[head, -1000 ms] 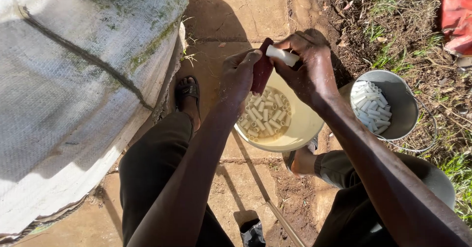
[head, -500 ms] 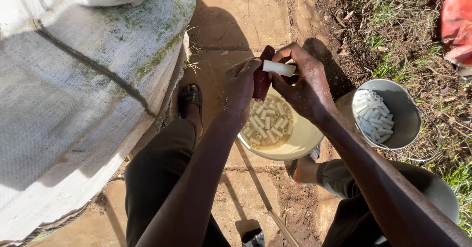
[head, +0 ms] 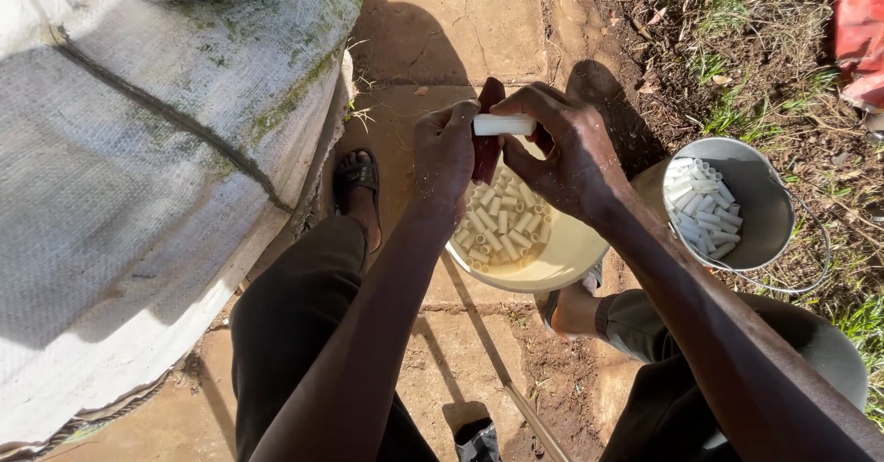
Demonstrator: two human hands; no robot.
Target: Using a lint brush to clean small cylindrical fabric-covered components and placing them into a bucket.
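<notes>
Above the cream bowl (head: 566,258) of short white tube pieces (head: 497,227), your left hand (head: 444,152) grips a dark red tool (head: 487,140) while your right hand (head: 564,154) pinches one white tube (head: 504,124) against it. Just right of the bowl stands a metal bucket (head: 755,206) holding more white pieces.

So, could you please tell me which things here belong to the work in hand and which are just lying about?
In use: left hand, right hand, white tube, dark red tool, cream bowl, metal bucket.
Lying about: white sack, red cloth.
</notes>
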